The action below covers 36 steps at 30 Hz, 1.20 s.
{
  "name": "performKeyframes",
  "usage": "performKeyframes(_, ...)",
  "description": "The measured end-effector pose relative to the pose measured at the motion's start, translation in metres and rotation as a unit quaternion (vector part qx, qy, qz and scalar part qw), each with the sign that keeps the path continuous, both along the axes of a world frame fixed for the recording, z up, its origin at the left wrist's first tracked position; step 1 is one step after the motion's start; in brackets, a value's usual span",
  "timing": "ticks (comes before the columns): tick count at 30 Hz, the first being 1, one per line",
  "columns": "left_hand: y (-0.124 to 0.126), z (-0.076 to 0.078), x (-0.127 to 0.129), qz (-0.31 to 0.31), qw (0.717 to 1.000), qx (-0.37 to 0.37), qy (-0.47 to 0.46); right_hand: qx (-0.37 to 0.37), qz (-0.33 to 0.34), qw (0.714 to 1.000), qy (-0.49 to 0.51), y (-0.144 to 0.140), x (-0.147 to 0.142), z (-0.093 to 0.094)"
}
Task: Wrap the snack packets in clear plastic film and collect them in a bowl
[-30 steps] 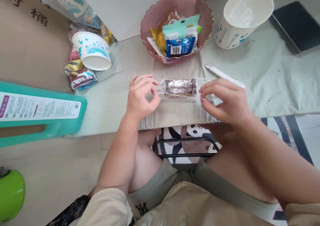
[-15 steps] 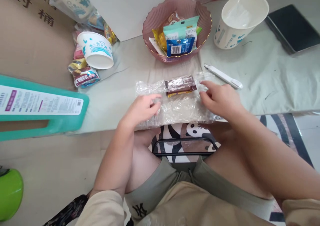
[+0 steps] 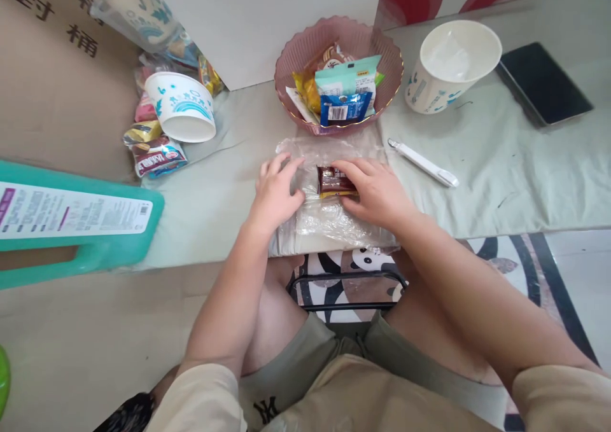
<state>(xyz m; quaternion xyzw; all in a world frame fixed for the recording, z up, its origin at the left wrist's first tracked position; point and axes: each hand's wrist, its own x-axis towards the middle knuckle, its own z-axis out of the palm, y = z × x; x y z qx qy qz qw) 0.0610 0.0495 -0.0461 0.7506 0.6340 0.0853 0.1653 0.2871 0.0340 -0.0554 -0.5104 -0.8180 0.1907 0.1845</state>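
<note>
A small brown snack packet (image 3: 328,181) with a yellow lower edge lies on a crinkled sheet of clear plastic film (image 3: 329,222) near the table's front edge. My right hand (image 3: 379,193) covers the packet's right part, fingers over its top and thumb along its lower side. My left hand (image 3: 277,193) rests at the film's left side, fingers spread and thumb pointing toward the packet, a small gap short of it. Beyond the film stands a pink scalloped bowl (image 3: 291,56) holding several snack packets, a blue one (image 3: 346,107) in front.
To the right lie a white utility knife (image 3: 422,162) and a black phone-like slab (image 3: 547,82), with a paper cup (image 3: 432,88) holding crumpled clear plastic. At left are a tipped paper cup (image 3: 184,104), bagged snacks (image 3: 160,155), and a teal plastic item (image 3: 155,219).
My right hand has moved left onto the brown packet. My left hand has opened its fingers wider. The film's outer ends now lie closer in, and the view has shifted slightly.
</note>
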Motion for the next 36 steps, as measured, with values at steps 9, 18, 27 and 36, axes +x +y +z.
performKeyframes(9, -0.011, 0.016, -0.001, -0.021, 0.988, -0.132, 0.079, -0.054, -0.001, 0.995, 0.089, 0.012, 0.012, -0.007)
performKeyframes(18, -0.009, 0.020, 0.011, -0.014, 0.991, -0.113, 0.073, 0.044, -0.069, 0.989, 0.125, -0.007, 0.035, 0.030)
performKeyframes(27, -0.004, 0.016, 0.024, -0.037, 0.992, -0.108, 0.054, 0.030, -0.178, 0.983, -0.036, 0.143, 0.029, 0.098)
performKeyframes(36, -0.001, 0.015, 0.023, -0.040, 0.991, -0.116, 0.049, 0.022, -0.207, 0.965, -0.158, 0.242, 0.043, 0.079)
